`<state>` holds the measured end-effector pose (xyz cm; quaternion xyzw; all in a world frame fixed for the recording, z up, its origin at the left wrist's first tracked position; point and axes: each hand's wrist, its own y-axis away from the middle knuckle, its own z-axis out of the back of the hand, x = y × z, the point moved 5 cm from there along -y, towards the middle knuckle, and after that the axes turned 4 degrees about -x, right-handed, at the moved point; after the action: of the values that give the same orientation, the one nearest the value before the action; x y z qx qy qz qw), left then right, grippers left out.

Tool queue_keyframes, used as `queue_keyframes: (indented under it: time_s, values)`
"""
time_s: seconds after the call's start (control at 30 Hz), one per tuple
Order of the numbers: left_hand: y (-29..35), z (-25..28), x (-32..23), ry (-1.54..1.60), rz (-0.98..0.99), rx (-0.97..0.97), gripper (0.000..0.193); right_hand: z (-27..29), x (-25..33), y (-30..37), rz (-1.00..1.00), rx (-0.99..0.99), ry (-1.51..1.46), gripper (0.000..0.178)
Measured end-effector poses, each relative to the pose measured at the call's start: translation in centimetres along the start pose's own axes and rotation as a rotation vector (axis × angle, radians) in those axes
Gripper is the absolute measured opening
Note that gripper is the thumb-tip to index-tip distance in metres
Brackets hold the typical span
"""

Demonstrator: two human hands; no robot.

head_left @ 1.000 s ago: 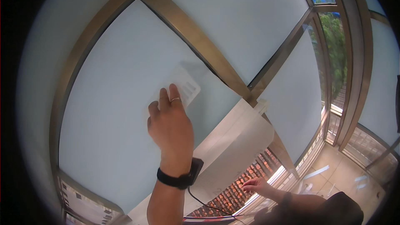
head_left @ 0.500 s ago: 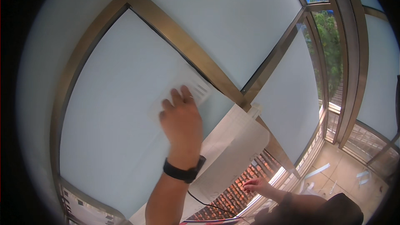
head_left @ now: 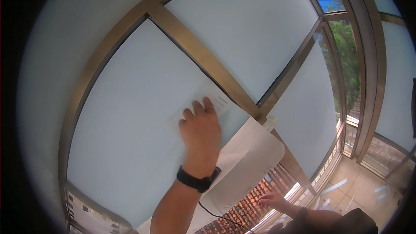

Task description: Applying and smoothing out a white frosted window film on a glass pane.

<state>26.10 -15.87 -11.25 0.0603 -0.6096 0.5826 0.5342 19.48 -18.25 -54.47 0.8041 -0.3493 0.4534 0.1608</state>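
My left hand (head_left: 200, 130), with a black watch on its wrist, is bent over a translucent, flat plastic scraper (head_left: 221, 102) with slots near one end. It presses the scraper against frosted film (head_left: 125, 104) on a window pane, just below the metal crossbar. Beneath the hand, a sheet of white backing paper (head_left: 247, 156) with faint grid lines curls away from the pane's lower right. My right hand (head_left: 273, 200) hangs at the lower right, fingers loosely bent and slightly apart, with nothing visible in them. It touches neither the film nor the paper.
Bronze metal frames (head_left: 208, 65) divide several frosted panes. A black cable (head_left: 216, 215) runs below the paper. Red roof tiles (head_left: 260, 195) show through the glass underneath. Film strips (head_left: 334, 187) lie on the tiled floor (head_left: 346, 177) at the right.
The whole view has shifted, so the window and both hands appear slightly lower and further right. My left hand stays on the scraper against the film, near the crossbar.
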Motion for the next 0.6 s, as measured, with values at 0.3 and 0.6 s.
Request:
queue_keyframes:
  time_s: [0.3, 0.6]
  values:
    - [-4.5, 0.5, 6.0, 0.026, 0.138, -0.129, 0.045, -0.3, 0.2, -0.8, -0.044, 0.037, 0.068, 0.033]
    - [6.9, 3.7, 6.1, 0.388, 0.165, 0.008, 0.044, -10.1, 4.0, -2.9, -0.138, 0.257, -0.209, 0.038]
